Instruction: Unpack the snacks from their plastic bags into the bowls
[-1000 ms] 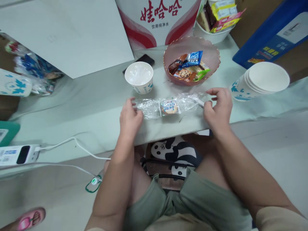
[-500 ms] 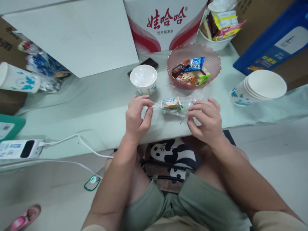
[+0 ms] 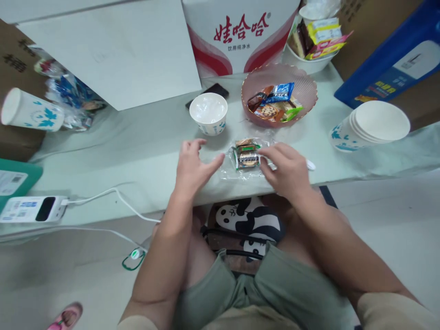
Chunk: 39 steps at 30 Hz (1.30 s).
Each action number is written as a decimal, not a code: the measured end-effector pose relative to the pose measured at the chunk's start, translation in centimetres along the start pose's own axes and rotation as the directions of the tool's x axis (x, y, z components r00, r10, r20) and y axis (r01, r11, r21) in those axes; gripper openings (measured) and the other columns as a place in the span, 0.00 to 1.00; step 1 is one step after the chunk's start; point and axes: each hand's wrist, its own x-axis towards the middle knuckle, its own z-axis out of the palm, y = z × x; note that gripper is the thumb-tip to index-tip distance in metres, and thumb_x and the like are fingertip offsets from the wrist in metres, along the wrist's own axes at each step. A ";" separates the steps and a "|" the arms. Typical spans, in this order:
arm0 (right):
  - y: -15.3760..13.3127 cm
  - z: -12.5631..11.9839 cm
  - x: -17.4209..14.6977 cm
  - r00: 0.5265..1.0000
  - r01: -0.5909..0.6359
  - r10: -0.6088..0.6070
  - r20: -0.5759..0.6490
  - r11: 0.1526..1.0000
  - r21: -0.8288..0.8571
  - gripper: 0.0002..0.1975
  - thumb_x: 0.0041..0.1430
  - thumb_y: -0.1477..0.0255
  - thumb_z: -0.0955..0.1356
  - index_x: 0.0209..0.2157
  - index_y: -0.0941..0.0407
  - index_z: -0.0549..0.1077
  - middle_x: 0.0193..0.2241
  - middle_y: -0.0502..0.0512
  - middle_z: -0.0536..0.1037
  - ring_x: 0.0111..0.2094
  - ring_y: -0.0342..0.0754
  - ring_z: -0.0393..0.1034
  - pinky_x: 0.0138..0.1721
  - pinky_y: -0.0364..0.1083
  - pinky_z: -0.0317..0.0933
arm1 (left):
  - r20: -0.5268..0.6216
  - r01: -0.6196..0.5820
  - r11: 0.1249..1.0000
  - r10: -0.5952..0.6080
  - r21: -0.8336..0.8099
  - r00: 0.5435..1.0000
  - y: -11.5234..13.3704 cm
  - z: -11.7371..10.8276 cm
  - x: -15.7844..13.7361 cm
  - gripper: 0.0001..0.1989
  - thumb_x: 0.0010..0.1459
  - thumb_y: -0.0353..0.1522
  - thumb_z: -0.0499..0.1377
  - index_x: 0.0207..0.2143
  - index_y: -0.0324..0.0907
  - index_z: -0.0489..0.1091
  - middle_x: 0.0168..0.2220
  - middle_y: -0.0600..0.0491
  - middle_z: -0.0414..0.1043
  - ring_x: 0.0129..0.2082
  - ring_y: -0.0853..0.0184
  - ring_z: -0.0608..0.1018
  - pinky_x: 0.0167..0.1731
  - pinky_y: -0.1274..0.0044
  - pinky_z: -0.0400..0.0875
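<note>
Two small wrapped snack packets [image 3: 247, 159] with green edging lie side by side on a clear plastic bag [image 3: 228, 173], which is spread on the table in front of me. My right hand [image 3: 287, 169] is closed, thumb and fingers pinching the right end of the nearer packet. Left of the bag, my left hand [image 3: 195, 166] is open, thumb stretched toward the bag and fingers apart, with nothing in it. Just beyond the hands stand a white paper cup [image 3: 208, 126] and a pink scalloped bowl [image 3: 305, 98] of wrapped snacks.
Stacked paper cups [image 3: 347, 135] stand at the right, near a blue container [image 3: 381, 68]. A phone [image 3: 218, 90] lies behind the single cup. A white power bank [image 3: 32, 209] with a cable sits at the left edge. Part of a small white object [image 3: 310, 165] shows beside my right hand.
Both hands have let go of the clear bag's ends. The bag now lies flatter, with two packets showing on it. My right hand has moved left onto one packet; my left hand has opened.
</note>
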 end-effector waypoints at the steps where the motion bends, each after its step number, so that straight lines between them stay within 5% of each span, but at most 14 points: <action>1: -0.1 0.6 0.4 0.995 0.075 -0.077 0.067 0.996 0.039 0.14 0.61 0.76 0.64 0.46 0.53 0.77 0.46 0.60 0.82 0.48 0.56 0.75 0.49 0.54 0.68 | 0.075 -0.001 1.000 0.000 0.013 0.997 -0.3 0.4 0.2 0.24 0.45 0.45 0.69 0.42 0.43 0.74 0.42 0.47 0.71 0.45 0.55 0.75 0.51 0.66 0.69; 4: 0.1 2.5 1.1 0.947 0.155 -0.162 0.276 0.987 0.049 0.28 0.54 0.80 0.67 0.59 0.55 0.71 0.62 0.64 0.71 0.64 0.64 0.63 0.62 0.63 0.60 | 0.265 0.003 1.000 -0.005 0.009 0.964 -0.8 1.9 0.7 0.13 0.47 0.39 0.68 0.33 0.42 0.76 0.47 0.43 0.71 0.54 0.48 0.72 0.61 0.58 0.62; 7: 0.8 3.7 1.3 0.926 0.110 -0.114 0.360 0.993 0.031 0.38 0.52 0.78 0.69 0.65 0.52 0.63 0.68 0.64 0.62 0.69 0.69 0.53 0.64 0.68 0.55 | 0.319 0.110 0.970 -0.036 -0.217 0.947 -0.4 3.0 0.9 0.06 0.49 0.33 0.62 0.22 0.42 0.71 0.45 0.44 0.74 0.55 0.52 0.73 0.63 0.60 0.60; 10: 1.5 4.2 1.1 0.946 0.046 -0.069 0.317 0.996 0.078 0.39 0.52 0.76 0.69 0.66 0.50 0.60 0.63 0.65 0.65 0.68 0.67 0.54 0.63 0.67 0.58 | 0.435 0.316 0.725 -0.026 -0.612 0.900 0.4 3.3 0.8 0.06 0.49 0.35 0.59 0.28 0.42 0.74 0.41 0.49 0.78 0.52 0.57 0.77 0.59 0.64 0.67; 13: 2.1 4.2 0.8 0.962 -0.059 0.009 0.272 0.983 0.176 0.40 0.52 0.74 0.70 0.67 0.51 0.59 0.56 0.66 0.66 0.60 0.65 0.63 0.59 0.64 0.63 | 0.488 0.453 0.430 -0.033 -0.781 0.872 1.3 3.0 0.6 0.07 0.46 0.33 0.59 0.30 0.42 0.73 0.41 0.50 0.79 0.48 0.60 0.80 0.52 0.68 0.75; 18: 2.4 4.1 0.4 0.968 -0.156 0.065 0.242 0.911 0.381 0.40 0.51 0.66 0.73 0.65 0.50 0.58 0.58 0.65 0.65 0.61 0.63 0.63 0.61 0.64 0.60 | 0.510 0.508 0.230 -0.054 -0.830 0.859 2.1 1.8 0.2 0.10 0.45 0.34 0.63 0.25 0.44 0.63 0.49 0.49 0.79 0.52 0.55 0.81 0.49 0.61 0.79; 23: 1.1 4.1 0.2 0.939 -0.327 0.177 0.296 0.727 0.604 0.39 0.50 0.65 0.72 0.62 0.51 0.57 0.62 0.66 0.67 0.59 0.61 0.67 0.61 0.62 0.62 | 0.509 0.503 0.186 -0.020 -0.844 0.861 2.7 1.9 -0.2 0.13 0.41 0.26 0.65 0.30 0.44 0.65 0.54 0.52 0.77 0.56 0.55 0.79 0.50 0.63 0.79; 28: 1.5 5.0 0.1 0.847 -0.515 0.387 0.365 0.424 0.745 0.29 0.47 0.69 0.69 0.53 0.49 0.63 0.52 0.57 0.76 0.48 0.54 0.74 0.51 0.58 0.70 | 0.458 0.468 0.186 -0.098 -0.864 0.884 2.3 1.4 0.2 0.13 0.39 0.23 0.60 0.29 0.43 0.63 0.53 0.51 0.78 0.55 0.55 0.79 0.47 0.65 0.80; 33: 3.1 5.3 0.1 0.760 -0.499 0.551 0.346 0.152 0.853 0.24 0.46 0.69 0.68 0.48 0.48 0.63 0.43 0.51 0.76 0.41 0.51 0.75 0.39 0.53 0.73 | 0.441 0.473 0.197 -0.187 -0.859 0.878 1.5 0.7 0.7 0.12 0.38 0.22 0.58 0.28 0.42 0.64 0.50 0.52 0.79 0.54 0.58 0.80 0.42 0.71 0.81; 36: 4.1 3.6 -0.2 0.783 -0.408 0.566 0.260 0.150 0.901 0.18 0.50 0.67 0.67 0.45 0.48 0.62 0.43 0.52 0.75 0.42 0.51 0.75 0.36 0.53 0.73 | 0.446 0.492 0.192 -0.239 -0.849 0.863 1.2 0.7 0.8 0.14 0.37 0.22 0.58 0.30 0.42 0.66 0.48 0.51 0.79 0.52 0.59 0.81 0.39 0.73 0.81; 39: 5.6 1.5 0.4 0.798 -0.268 0.602 0.036 0.301 0.915 0.18 0.53 0.68 0.66 0.46 0.46 0.63 0.46 0.53 0.73 0.45 0.53 0.74 0.37 0.54 0.73 | 0.475 0.518 0.183 -0.233 -0.836 0.849 1.2 0.6 0.8 0.15 0.36 0.23 0.59 0.31 0.42 0.67 0.49 0.49 0.79 0.51 0.58 0.81 0.37 0.74 0.81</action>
